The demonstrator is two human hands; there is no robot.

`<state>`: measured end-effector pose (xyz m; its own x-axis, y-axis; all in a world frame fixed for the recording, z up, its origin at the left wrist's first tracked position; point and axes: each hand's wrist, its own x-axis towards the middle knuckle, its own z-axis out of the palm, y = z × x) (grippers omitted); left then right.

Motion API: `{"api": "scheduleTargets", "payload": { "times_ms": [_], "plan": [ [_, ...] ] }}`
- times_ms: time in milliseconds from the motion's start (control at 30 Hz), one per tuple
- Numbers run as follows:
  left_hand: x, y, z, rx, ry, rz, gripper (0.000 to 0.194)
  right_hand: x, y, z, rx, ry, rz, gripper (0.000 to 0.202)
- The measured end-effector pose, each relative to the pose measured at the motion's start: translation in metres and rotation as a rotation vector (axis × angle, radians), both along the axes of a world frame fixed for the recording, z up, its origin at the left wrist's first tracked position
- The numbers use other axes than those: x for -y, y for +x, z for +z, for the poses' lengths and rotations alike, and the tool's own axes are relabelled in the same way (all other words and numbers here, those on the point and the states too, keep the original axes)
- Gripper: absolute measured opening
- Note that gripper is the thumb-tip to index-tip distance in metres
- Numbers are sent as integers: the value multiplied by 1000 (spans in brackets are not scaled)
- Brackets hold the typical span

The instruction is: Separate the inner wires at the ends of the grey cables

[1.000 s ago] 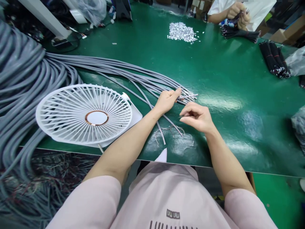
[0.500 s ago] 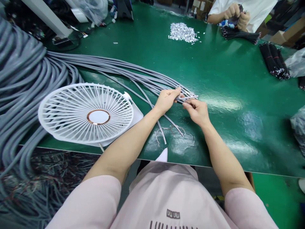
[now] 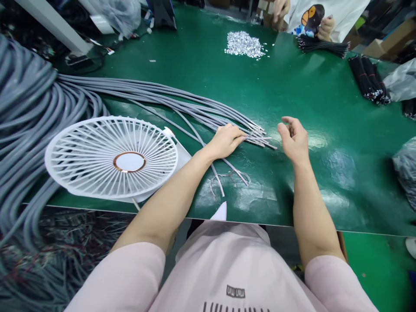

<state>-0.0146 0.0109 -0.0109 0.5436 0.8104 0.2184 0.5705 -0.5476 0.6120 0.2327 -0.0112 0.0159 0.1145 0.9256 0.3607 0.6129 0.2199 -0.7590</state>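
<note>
My left hand (image 3: pixel 225 141) grips a grey cable near its end, just above the bundle on the table. Several grey cables (image 3: pixel 182 102) run from the left and finish in pale stripped ends right of this hand. To the right of those ends, my right hand (image 3: pixel 294 136) is raised with thumb and fingers apart and nothing between them. Two separate cable ends (image 3: pixel 238 174) with loose thin strands lie nearer the table's front edge, below my left hand.
A white fan (image 3: pixel 113 160) lies beside my left forearm. Coiled grey cable (image 3: pixel 29 108) fills the left side. Silvery scraps (image 3: pixel 244 44) are heaped at the back. Black wire bundles (image 3: pixel 368 80) lie at the right, near a co-worker's hand (image 3: pixel 326 28).
My right hand has let go of the cables and moved right, its fingers opening. My left hand has shifted slightly down and left, still gripping. Across the table, the co-worker's hands have moved apart.
</note>
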Motion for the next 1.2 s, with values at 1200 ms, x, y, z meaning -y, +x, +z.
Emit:
{"api": "scheduleTargets", "payload": {
  "times_ms": [1200],
  "plan": [
    [7,3,7,-52,293,21,20,25,-31,-1,516,64,187,24]
  ]
}}
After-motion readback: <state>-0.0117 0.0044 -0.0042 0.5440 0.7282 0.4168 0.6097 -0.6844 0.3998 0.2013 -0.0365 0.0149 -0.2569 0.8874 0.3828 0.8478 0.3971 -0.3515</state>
